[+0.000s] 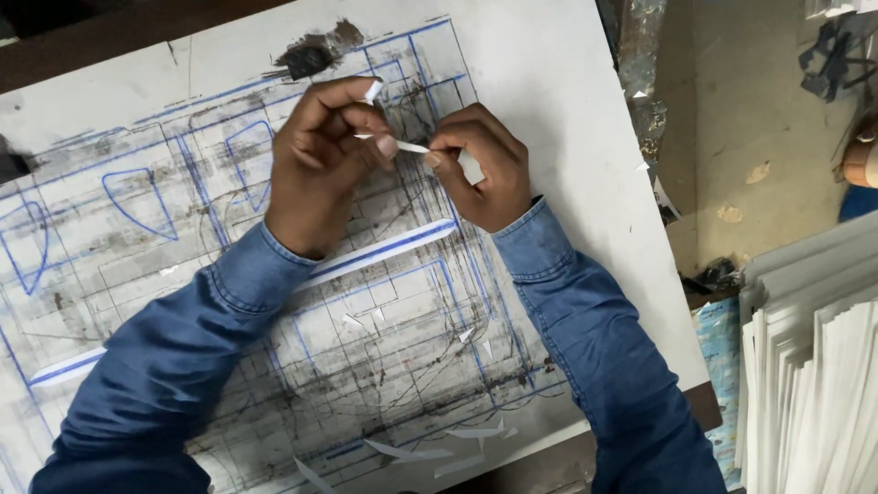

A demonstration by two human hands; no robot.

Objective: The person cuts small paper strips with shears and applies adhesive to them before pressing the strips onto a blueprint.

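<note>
- Pinching a thin white paper strip (412, 146) between both hands, we hold it just above the far part of the board (567, 110).
- Our left hand (320, 160) has its fingers closed tight on the strip's left end; a bit of white shows at the fingertips.
- Our right hand (480, 165) grips the right end, fingers curled shut.
- Trimmed slivers (412, 451) lie on the near edge of the board, so some cutting looks done.
- A stack of white sheets (809, 366) stands at the right, seemingly untouched.
</note>
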